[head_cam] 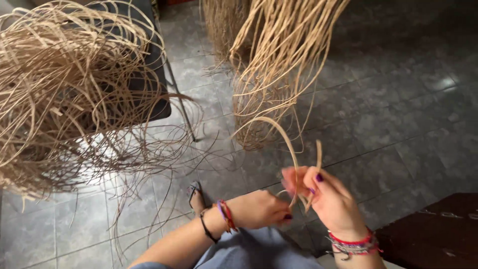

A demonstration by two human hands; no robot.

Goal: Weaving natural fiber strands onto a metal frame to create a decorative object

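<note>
Now both hands, left [261, 209] and right [331, 199], pinch closed on a looped rattan strip [289, 144] arching toward twelve o'clock, where too tight a bend could, I judge, crack it or snag the hanging bundle [279, 55].

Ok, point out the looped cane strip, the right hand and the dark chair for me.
looped cane strip [285, 135]: head view, top of its arch.
right hand [331, 199]: head view, back of the hand.
dark chair [158, 69]: head view, seat edge.
</note>
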